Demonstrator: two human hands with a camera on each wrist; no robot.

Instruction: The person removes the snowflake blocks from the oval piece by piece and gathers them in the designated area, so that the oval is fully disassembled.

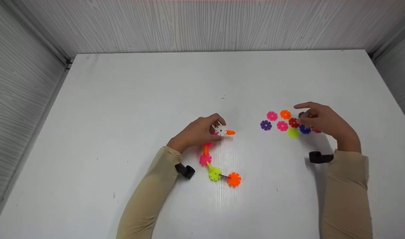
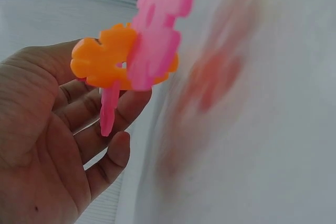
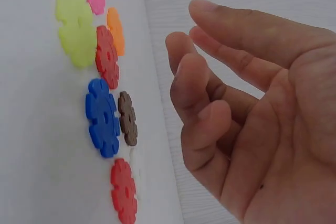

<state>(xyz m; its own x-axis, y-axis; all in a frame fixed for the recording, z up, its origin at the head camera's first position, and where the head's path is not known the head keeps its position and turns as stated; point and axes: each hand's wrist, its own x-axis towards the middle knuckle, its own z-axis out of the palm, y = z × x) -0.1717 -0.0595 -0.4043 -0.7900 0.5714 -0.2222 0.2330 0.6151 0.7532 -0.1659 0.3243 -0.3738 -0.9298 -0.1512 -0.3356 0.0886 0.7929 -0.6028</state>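
My left hand grips one end of a chain of slotted plastic snowflake discs, near a white disc and an orange disc. From there the chain runs toward the front through pink, a lime disc and an orange end disc. In the left wrist view, an orange disc joins a pink disc by the fingers. Over the loose discs hovers my right hand, fingers loosely bent and holding nothing. Beneath it lie a blue disc and a brown disc.
More loose discs lie left of the right hand, among them a purple disc, a pink disc and an orange disc. The white table meets panelled walls at the back and sides.
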